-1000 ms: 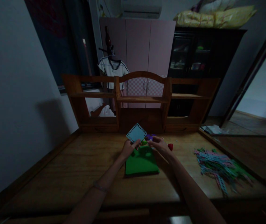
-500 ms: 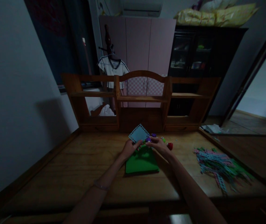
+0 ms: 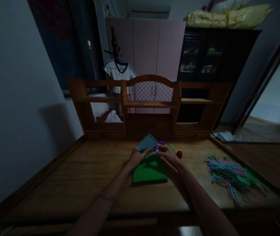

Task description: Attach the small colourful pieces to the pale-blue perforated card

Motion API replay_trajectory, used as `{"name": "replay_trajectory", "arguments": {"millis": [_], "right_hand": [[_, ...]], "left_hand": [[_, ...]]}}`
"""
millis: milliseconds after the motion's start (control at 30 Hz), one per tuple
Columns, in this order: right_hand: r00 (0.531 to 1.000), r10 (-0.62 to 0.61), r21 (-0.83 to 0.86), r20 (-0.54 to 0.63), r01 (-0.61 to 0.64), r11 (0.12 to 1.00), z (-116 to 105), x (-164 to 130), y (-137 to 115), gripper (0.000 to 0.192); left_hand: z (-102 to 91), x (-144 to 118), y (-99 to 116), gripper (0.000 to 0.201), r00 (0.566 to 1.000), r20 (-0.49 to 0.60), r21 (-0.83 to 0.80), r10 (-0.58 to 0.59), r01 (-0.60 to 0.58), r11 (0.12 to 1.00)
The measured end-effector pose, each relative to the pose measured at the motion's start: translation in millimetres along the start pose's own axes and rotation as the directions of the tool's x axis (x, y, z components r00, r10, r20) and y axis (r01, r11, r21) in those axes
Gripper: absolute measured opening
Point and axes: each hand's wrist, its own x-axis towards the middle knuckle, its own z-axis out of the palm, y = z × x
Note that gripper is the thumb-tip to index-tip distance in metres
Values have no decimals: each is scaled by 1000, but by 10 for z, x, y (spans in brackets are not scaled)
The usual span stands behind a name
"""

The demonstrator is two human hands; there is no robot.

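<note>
The left hand (image 3: 135, 157) pinches the near corner of a pale blue perforated plate (image 3: 147, 143), holding it tilted above the far edge of a green baseplate (image 3: 149, 171) that lies flat on the wooden desk (image 3: 81, 177). Just right of it, the right hand (image 3: 168, 153) closes its fingertips on a small purple connector (image 3: 156, 148) at the plate's edge; it looks like a joining step, the peg being lined up with an edge hole, which calls for a fine, steady press. More small pegs (image 3: 171, 147) and a red piece (image 3: 179, 154) lie beside that hand. Far right, well apart, is a heap of perforated strips (image 3: 230, 178)
</note>
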Motion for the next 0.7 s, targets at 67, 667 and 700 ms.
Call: {"name": "replay_trajectory", "arguments": {"millis": [67, 667, 700], "right_hand": [[1000, -7, -3, 2, 7, 1000, 3, -4, -2, 37], [1000, -22, -6, 14, 22, 1000, 13, 4, 29, 37], [1000, -23, -9, 15, 23, 1000, 12, 6, 32, 36]], "left_hand": [[7, -5, 3, 33, 1000, 4, 0, 6, -6, 1000], [-11, -48, 70, 33, 999, 33, 33, -14, 13, 999], [-13, -49, 73, 34, 999, 41, 36, -13, 11, 999]]}}
